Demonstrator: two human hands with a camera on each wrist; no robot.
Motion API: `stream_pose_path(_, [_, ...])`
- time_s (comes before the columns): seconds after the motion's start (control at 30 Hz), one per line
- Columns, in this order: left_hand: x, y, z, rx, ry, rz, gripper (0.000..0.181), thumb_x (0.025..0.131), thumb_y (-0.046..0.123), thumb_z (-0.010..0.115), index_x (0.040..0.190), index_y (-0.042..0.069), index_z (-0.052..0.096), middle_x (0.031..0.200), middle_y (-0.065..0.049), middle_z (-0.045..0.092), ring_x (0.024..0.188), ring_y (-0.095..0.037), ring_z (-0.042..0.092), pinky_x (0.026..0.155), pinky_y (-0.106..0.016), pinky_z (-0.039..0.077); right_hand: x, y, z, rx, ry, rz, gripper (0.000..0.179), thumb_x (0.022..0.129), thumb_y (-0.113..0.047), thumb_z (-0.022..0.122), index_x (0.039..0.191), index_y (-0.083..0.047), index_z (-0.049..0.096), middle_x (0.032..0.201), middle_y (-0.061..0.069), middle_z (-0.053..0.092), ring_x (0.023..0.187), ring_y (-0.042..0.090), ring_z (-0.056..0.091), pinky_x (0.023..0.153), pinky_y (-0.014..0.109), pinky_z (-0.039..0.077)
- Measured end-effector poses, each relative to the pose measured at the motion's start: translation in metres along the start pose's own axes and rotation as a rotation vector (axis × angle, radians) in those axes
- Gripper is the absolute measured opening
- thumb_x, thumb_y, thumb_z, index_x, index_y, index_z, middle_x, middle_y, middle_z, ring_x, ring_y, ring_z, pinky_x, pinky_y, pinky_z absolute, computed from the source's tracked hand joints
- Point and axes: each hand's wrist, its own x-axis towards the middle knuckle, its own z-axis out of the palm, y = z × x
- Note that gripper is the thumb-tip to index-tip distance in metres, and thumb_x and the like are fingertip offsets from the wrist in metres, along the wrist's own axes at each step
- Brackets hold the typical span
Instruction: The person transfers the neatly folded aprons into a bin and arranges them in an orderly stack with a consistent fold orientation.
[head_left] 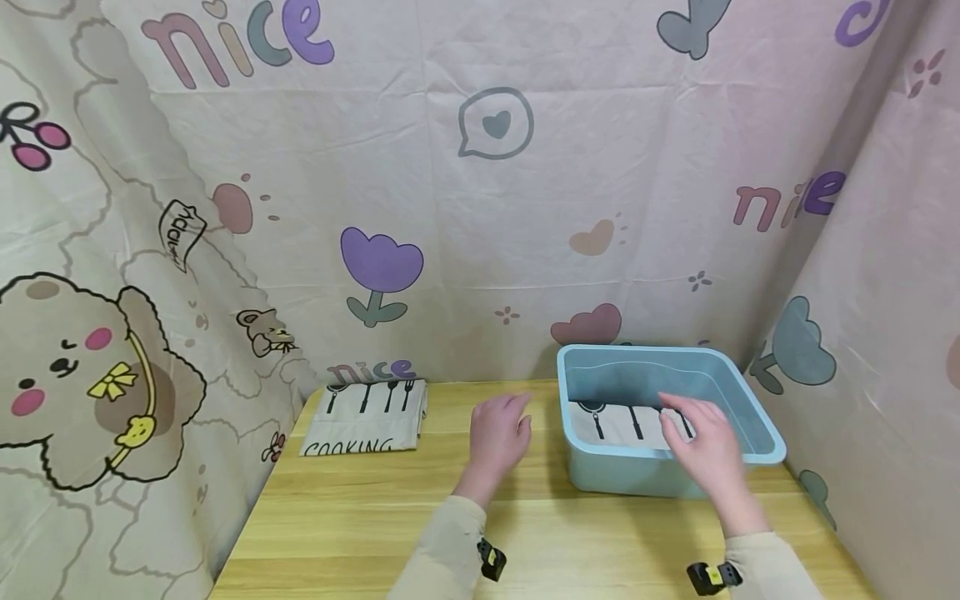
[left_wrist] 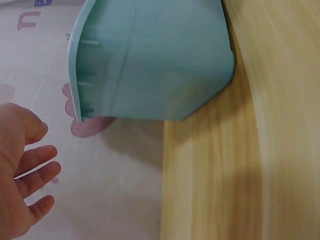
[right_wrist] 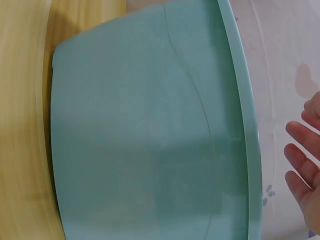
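Note:
My right hand [head_left: 708, 446] is over the near rim of a light blue plastic bin [head_left: 630, 471], its fingers loosely bent and holding nothing. Inside the bin lies a white cloth [head_left: 617, 423] with black kitchen utensils printed on it, partly covered by that hand in the head view. To the left of the bin, my left hand [head_left: 497, 437] hovers above the table with relaxed fingers and nothing in its grasp. A second, folded white cloth [head_left: 367, 421] with the same utensil print and the word COOKING lies at the table's back left. In the right wrist view, fingers [right_wrist: 302, 162] show beyond the bin's rim.
The wooden table [head_left: 322, 525] carries the bin at its right side. Patterned curtains [head_left: 480, 233] hang behind it and along both sides, close to the table's edges. Each sleeve has a small black camera [head_left: 491, 559] strapped at the wrist.

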Motion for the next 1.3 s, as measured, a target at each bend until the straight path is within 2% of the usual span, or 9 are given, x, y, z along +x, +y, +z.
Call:
stream_pose_path(0.13, [-0.007,-0.009,0.001,0.009,-0.023,-0.027,0.036,0.090,0.018,0.070,0.126,0.016,0.067,0.116,-0.002,0.069,0.110,-0.023,0.062,0.099,-0.050,0.043,-0.002,-0.005,0.005,0.006,-0.002,-0.011,0.033,0.082,0.000,0.072,0.114,-0.001,0.070,0.108,0.017,0.070,0.106,0.037,0.056,0.087,0.051,0.041])
stream_pose_path(0.27, [-0.013,-0.019,0.002,0.012,-0.016,-0.043,0.035,0.089,0.017,0.072,0.124,0.015,0.068,0.114,-0.003,0.070,0.109,-0.024,0.062,0.098,-0.050,0.044,-0.004,-0.011,0.009,0.017,-0.006,-0.016,0.032,0.082,0.000,0.072,0.114,-0.001,0.070,0.109,0.017,0.070,0.107,0.037,0.057,0.088,0.051,0.041])
stream_pose_path(0.53, [-0.024,-0.042,0.005,0.046,0.008,-0.064,0.033,0.088,0.015,0.073,0.120,0.011,0.070,0.111,-0.006,0.071,0.103,-0.028,0.065,0.092,-0.051,0.047,-0.006,-0.020,0.016,0.055,-0.006,-0.028,0.033,0.081,0.001,0.073,0.114,-0.003,0.071,0.108,0.014,0.071,0.106,0.035,0.057,0.091,0.039,0.037])
stream_pose_path(1.0, [-0.038,-0.085,0.007,0.046,-0.046,-0.196,0.035,0.088,0.015,0.071,0.122,0.007,0.068,0.112,-0.013,0.070,0.103,-0.035,0.064,0.090,-0.055,0.046,-0.003,-0.032,0.026,0.113,0.002,-0.064,0.034,0.080,0.002,0.075,0.113,-0.003,0.072,0.107,0.011,0.071,0.105,0.032,0.059,0.097,0.023,0.034])
stream_pose_path(1.13, [-0.044,-0.097,0.006,0.047,-0.057,-0.223,0.036,0.088,0.015,0.069,0.123,0.005,0.067,0.112,-0.015,0.070,0.104,-0.036,0.063,0.090,-0.056,0.046,-0.003,-0.037,0.031,0.125,0.003,-0.085,0.034,0.079,0.003,0.075,0.112,-0.003,0.072,0.107,0.011,0.071,0.104,0.032,0.060,0.097,0.028,0.036])
stream_pose_path(1.3, [-0.051,-0.112,0.007,0.060,-0.066,-0.252,0.037,0.088,0.015,0.070,0.123,0.005,0.066,0.113,-0.016,0.069,0.103,-0.038,0.063,0.088,-0.057,0.046,-0.004,-0.044,0.038,0.145,0.000,-0.117,0.036,0.078,0.005,0.076,0.113,-0.004,0.072,0.106,0.010,0.071,0.101,0.032,0.061,0.090,0.038,0.040])
